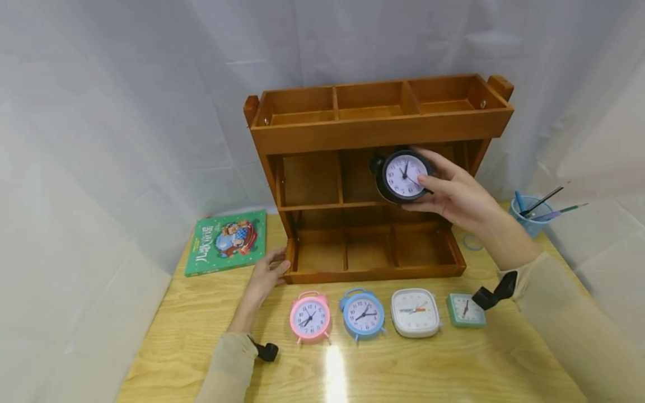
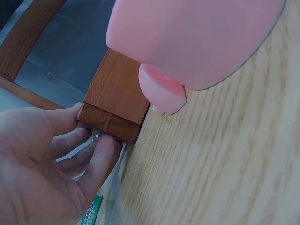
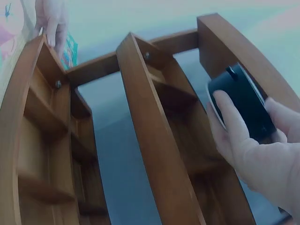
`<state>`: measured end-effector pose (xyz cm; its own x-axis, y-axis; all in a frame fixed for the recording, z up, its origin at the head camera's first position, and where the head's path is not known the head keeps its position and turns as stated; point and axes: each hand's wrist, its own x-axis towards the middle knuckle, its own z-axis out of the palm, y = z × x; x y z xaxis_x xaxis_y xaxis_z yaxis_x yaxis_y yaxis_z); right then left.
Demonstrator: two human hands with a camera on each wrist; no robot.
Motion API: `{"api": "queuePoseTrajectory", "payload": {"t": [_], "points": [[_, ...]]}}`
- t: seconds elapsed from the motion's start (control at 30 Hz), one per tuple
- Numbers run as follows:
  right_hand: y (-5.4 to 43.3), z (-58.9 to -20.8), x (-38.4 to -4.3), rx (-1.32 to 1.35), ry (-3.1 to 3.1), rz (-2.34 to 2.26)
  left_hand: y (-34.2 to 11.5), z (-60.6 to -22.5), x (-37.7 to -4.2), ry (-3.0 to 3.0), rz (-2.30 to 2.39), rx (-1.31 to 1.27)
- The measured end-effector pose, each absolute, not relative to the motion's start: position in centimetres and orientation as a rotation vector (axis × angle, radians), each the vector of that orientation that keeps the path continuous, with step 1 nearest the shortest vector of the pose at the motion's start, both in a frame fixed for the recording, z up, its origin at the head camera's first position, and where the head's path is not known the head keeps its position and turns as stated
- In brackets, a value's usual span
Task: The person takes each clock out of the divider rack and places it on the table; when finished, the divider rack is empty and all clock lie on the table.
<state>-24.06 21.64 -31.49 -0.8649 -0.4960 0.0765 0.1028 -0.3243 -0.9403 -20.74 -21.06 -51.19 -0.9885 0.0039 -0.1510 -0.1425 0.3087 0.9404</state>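
A black twin-bell alarm clock [image 1: 405, 176] with a white dial is held up in front of the middle tier of a brown wooden shelf [image 1: 373, 132]. My right hand [image 1: 461, 196] grips its right side, the thumb at the dial's edge and fingers around the body. Seen from the right wrist, the clock [image 3: 240, 103] is close to the top tier's board. My left hand [image 1: 263, 278] holds the shelf's lower left front corner. In the left wrist view, thumb and fingers pinch that wooden corner [image 2: 110, 117], beside a pink alarm clock [image 2: 187, 37].
Along the table front stand the pink clock [image 1: 310, 318], a blue clock [image 1: 364, 314], a white clock [image 1: 415, 313] and a mint-green clock [image 1: 467, 310]. A green book [image 1: 229, 240] lies left of the shelf. A blue pen cup [image 1: 529, 215] and a small ring [image 1: 472, 243] are right.
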Motion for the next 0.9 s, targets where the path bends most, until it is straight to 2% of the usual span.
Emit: {"api": "queuePoseTrajectory", "payload": {"t": [0.23, 0.47, 0.67, 0.9], "points": [[30.4, -34.1, -21.3, -0.628, 1.603, -2.044, -20.3, -51.8, -20.7, 2.430, 1.787, -0.130], [40.2, -41.5, -16.8, -0.595, 1.251, -2.072, -20.1, -51.3, -20.4, 2.447, 1.769, -0.124], [44.4, -47.0, -14.8, -0.408, 1.189, -2.070, -20.2, -51.1, -20.3, 2.449, 1.762, -0.125], [46.5, -50.1, -12.9, -0.271, 1.245, -2.008, -20.0, -51.2, -20.3, 2.443, 1.755, -0.114]]}}
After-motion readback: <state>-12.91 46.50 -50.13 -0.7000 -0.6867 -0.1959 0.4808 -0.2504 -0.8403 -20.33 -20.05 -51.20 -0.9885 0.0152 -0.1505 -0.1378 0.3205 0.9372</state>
